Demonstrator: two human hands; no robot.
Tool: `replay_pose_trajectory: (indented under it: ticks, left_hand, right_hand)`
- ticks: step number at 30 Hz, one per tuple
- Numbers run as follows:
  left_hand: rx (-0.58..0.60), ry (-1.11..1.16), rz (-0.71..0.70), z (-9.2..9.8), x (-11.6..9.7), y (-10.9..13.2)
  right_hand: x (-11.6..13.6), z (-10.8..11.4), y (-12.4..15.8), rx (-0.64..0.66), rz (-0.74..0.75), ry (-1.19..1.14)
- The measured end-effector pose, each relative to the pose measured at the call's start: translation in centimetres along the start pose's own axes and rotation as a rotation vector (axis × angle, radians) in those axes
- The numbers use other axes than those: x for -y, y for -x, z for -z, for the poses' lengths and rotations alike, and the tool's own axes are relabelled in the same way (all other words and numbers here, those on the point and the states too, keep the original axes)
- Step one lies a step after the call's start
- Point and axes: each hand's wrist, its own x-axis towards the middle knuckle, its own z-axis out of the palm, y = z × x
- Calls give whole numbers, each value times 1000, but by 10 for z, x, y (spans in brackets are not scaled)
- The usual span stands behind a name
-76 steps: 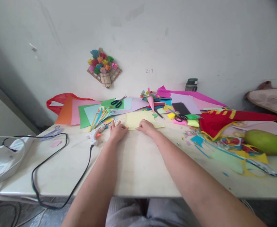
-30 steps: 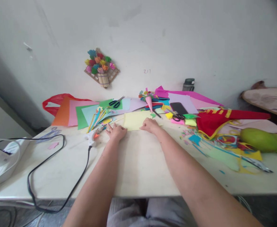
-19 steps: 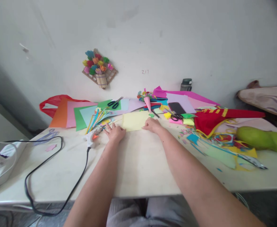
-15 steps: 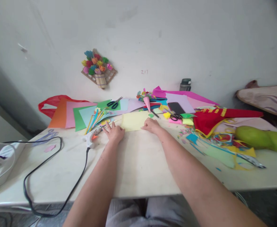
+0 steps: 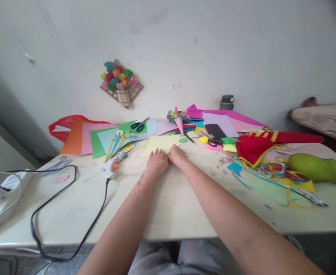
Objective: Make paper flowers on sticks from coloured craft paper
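Note:
A pale yellow sheet of paper (image 5: 153, 144) lies on the table in front of me, its front edge partly hidden by my hands. My left hand (image 5: 157, 162) rests on that edge, fingers lying on the paper and pointing away from me. Right beside it, my right hand (image 5: 177, 155) has its fingers curled and pinched at the sheet's front edge. The two hands touch or nearly touch at the thumbs. A hot glue gun (image 5: 109, 168) lies left of my left hand. Beyond the sheet are a green paper piece (image 5: 183, 140) and a black pen (image 5: 189, 138).
Coloured sheets (image 5: 97, 143) and dark-handled scissors (image 5: 139, 125) lie at the back left. Another pair of scissors (image 5: 214, 142), a phone (image 5: 214, 131) and paper scraps (image 5: 271, 187) are on the right. The glue gun's black cord (image 5: 95, 219) loops over the front edge near a power strip (image 5: 9, 193).
My left hand has moved right along the sheet's front edge, its fingers no longer spread, and now meets my right hand. The right hand has shifted slightly left. The sheet appears shifted left.

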Motion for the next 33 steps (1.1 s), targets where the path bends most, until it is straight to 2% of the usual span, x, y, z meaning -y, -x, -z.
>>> replay_pose_trajectory:
  ticks: [5,9,16,20,22,24,27,29,33]
  left_hand:
    - [152,29,90,2,-6,6]
    - [218,33,209,5,-6,6]
    - [206,-49,431,8,6,7]
    - [103,-153,547,3,19,8]
    - [-26,-202,467,1,17,8]
    - [-91,-202,304,1,10,9]
    - [31,-109,122,1,-6,9]
    - [67,-71,112,0,-14,9]
    - [63,-49,143,-2,-18,8]
  right_hand:
    - [-1,1,1,-28,60,4]
    - [0,5,3,-11,49,-12]
    - [-1,5,2,0,65,-8]
    - [0,6,2,8,56,-24]
    - [0,6,2,8,43,-33]
    - [0,4,1,-1,38,-39]
    - [-1,1,-1,-27,61,-43]
    - [-2,1,-1,-31,74,-45]
    - [-5,6,-1,5,67,-47]
